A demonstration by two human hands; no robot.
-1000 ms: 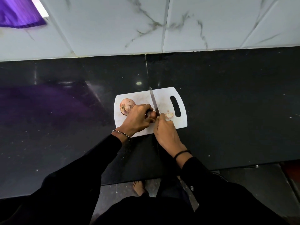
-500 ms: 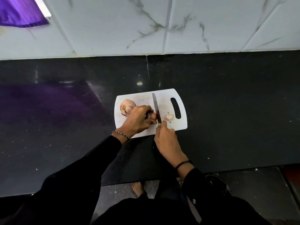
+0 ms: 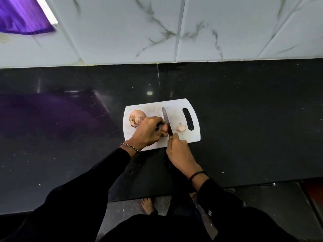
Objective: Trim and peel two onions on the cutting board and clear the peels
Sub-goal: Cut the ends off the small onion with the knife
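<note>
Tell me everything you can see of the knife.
The knife has a narrow, grey, metal-looking blade, its tip pointing away from the person over the white cutting board. The right hand grips its handle, which is hidden. The blade's near part meets the onion that the left hand holds on the board. A cut-off piece lies to its right, apart.
</note>
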